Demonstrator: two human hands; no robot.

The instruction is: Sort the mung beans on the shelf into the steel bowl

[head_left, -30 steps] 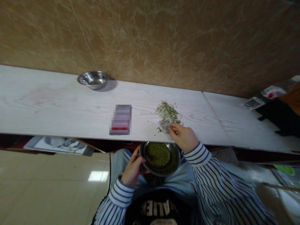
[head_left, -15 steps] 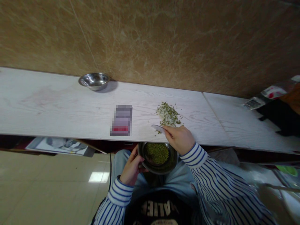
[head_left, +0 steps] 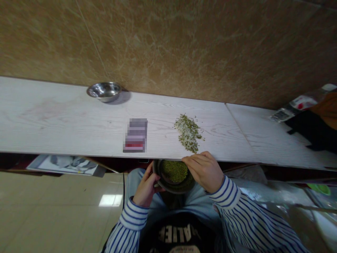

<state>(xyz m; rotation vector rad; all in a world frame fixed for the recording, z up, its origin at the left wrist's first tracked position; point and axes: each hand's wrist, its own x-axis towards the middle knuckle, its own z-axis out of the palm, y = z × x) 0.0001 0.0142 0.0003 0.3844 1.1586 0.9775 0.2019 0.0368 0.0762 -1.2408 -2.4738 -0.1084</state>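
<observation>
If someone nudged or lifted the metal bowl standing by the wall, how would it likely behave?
The metal bowl looks thin-walled and shows no contents, so it is probably light for its size yet stiff. Its shiny surface may feel slippery. With walls flaring out from a narrower base, it might tip if pressed on the rim.

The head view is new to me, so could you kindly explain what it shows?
There is no robot: a camera worn on a person's head looks forward and down at two bare hands. The left hand holds a dark-looking bowl of small green grains. The right hand is at the front edge of the white counter; whether it grips anything is unclear. On the counter are a green-and-white grain pile, a pixelated flat object and a shiny metal bowl.
</observation>
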